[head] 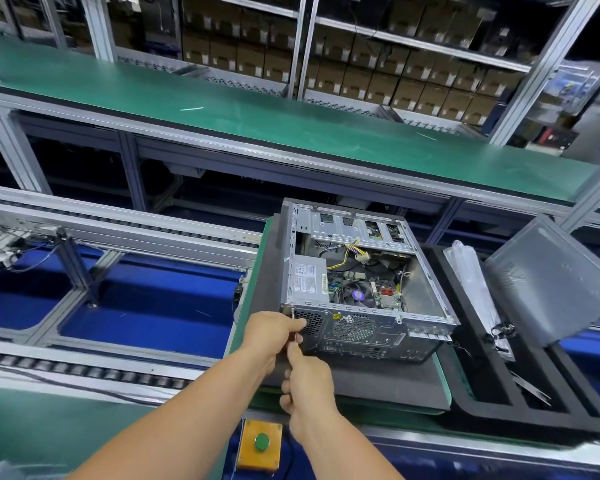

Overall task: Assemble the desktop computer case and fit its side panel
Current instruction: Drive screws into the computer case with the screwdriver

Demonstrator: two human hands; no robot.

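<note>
The open desktop case (pixel 364 271) lies on its side on a dark foam pad, its power supply, fan and cables showing. At the case's near left rear corner my left hand (pixel 271 332) pinches the thin shaft of a screwdriver (pixel 292 315), whose tip points up at a screw there. Just below it, my right hand (pixel 305 389) grips the screwdriver's handle, which the fingers hide. The grey side panel (pixel 548 278) leans tilted on the foam tray to the right, apart from the case.
A green pallet edge (pixel 246 327) carries the foam pad on a roller conveyor (pixel 84 370). A black foam tray (pixel 492 393) at right holds a plastic bag (pixel 471 285). A yellow box with a green button (pixel 261 443) sits near me. A green bench and shelves of cartons stand behind.
</note>
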